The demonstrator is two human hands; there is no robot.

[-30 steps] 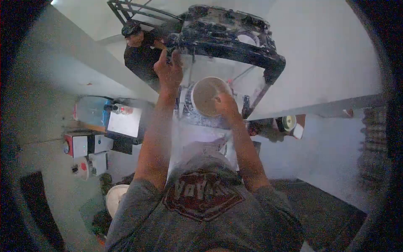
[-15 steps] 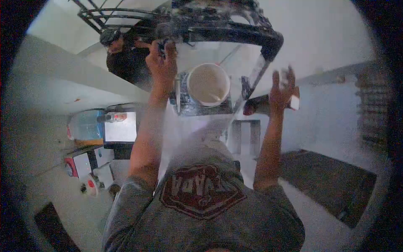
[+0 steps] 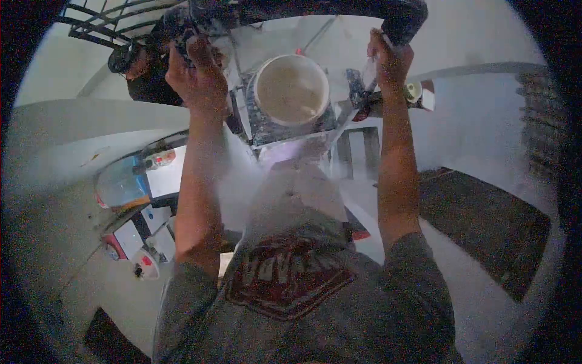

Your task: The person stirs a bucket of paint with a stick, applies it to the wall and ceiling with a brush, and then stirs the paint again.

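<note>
A black frame (image 3: 315, 8) with a thick crossbar spans the top of the head view. On its left side, the curled fingers of my left hand (image 3: 197, 76) are wrapped round a dark part of it. My right hand (image 3: 391, 60) is closed on the frame's right side, just below the corner. Between my hands a round white bucket (image 3: 291, 90) holds a pale brownish substance. It stands on a dark, white-splashed platform (image 3: 294, 134), touched by neither hand. The upper part of the frame is cut off by the view's edge.
Another person (image 3: 148, 82) in dark clothing is beyond my left hand, near black metal bars (image 3: 115, 21). Lower left are a blue-and-clear container (image 3: 124, 182) and white boxes (image 3: 127, 239). A dark flat panel (image 3: 485, 221) lies at the right.
My right hand was spread in the air and has moved up and closed on the frame. My left hand stays on the frame. The view has shifted, and the bucket appears higher and larger.
</note>
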